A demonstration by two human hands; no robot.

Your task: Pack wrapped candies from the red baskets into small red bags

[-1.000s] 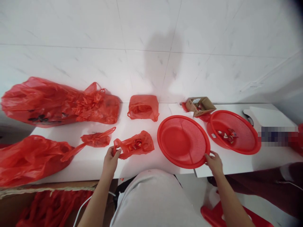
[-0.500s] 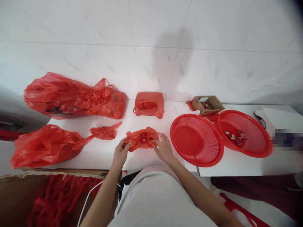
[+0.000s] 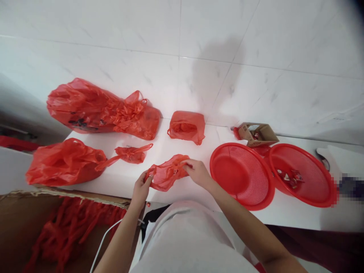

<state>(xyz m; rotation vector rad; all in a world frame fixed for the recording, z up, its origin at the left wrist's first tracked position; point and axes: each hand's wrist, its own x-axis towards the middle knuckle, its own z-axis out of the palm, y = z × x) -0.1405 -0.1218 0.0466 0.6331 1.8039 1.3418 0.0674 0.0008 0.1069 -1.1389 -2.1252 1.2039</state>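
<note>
A thin red plastic bag [image 3: 167,174] is stretched between my two hands above the white table. My left hand [image 3: 141,186] grips its left side, fingers pinched on the plastic. At the upper right corner, my right hand [image 3: 198,172] pinches the other side. Folds of plastic hide most of what lies inside the bag. Left of it lies a small filled red bag [image 3: 132,154] with its handles pulled out to both sides. Behind it, an open red bag [image 3: 186,128] rests near the wall.
Two red plastic baskets stand on the right, a near basket [image 3: 231,178] and a far basket [image 3: 308,170] holding several small packets. A small cardboard box [image 3: 263,135] sits behind them. Large red bags [image 3: 65,163] occupy the left. A big carton [image 3: 17,220] of red bags stands below. Another person is at far right.
Both hands have closed on the bag's sides and pulled it longer and more slanted, covering the red packets seen inside before. The camera view has turned slightly.
</note>
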